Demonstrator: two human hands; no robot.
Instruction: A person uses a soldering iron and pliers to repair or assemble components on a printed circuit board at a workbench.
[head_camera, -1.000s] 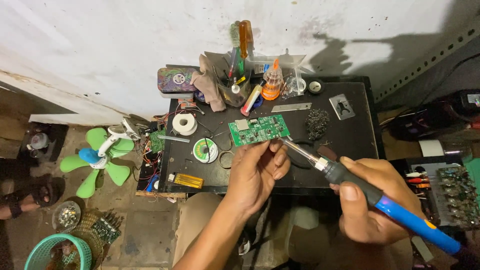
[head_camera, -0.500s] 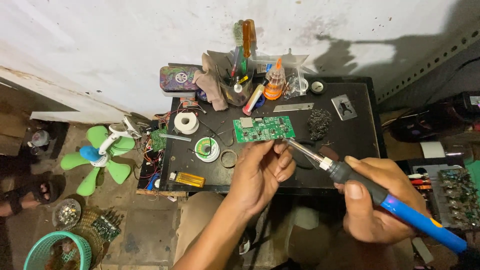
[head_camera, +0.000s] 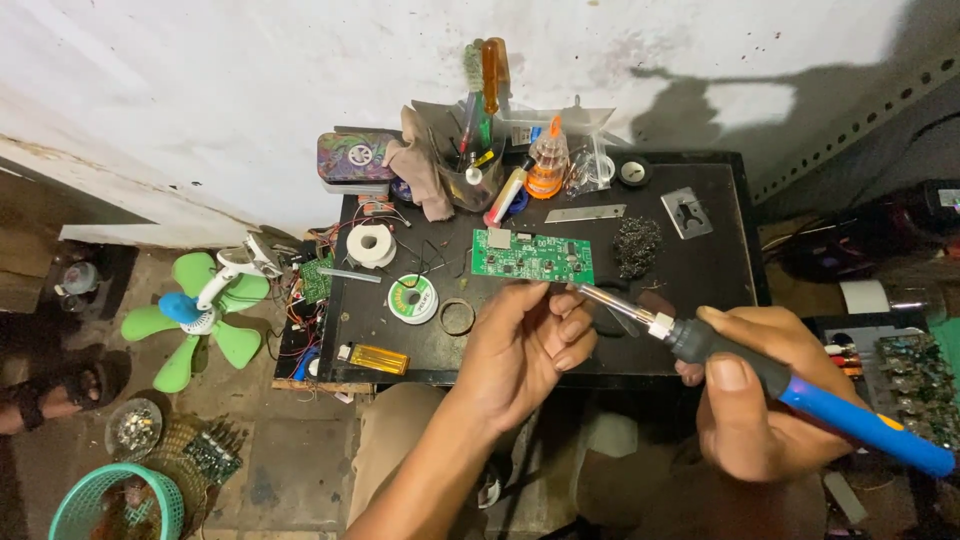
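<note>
just circuit board (head_camera: 532, 257) above hands (head_camera: 525, 350)

I count one black table (head_camera: 700, 270), and everything else sits around it. On it: one green circuit board (head_camera: 532, 257), two solder spools (head_camera: 371, 244), one loose ring (head_camera: 457, 317), one wad of steel wool (head_camera: 637, 245). Above its near edge I see two hands, left hand (head_camera: 522, 345) and right hand (head_camera: 765, 395), with one soldering iron (head_camera: 790, 392). Left of it: one green fan (head_camera: 195, 310), one teal basket (head_camera: 115, 503).
</note>
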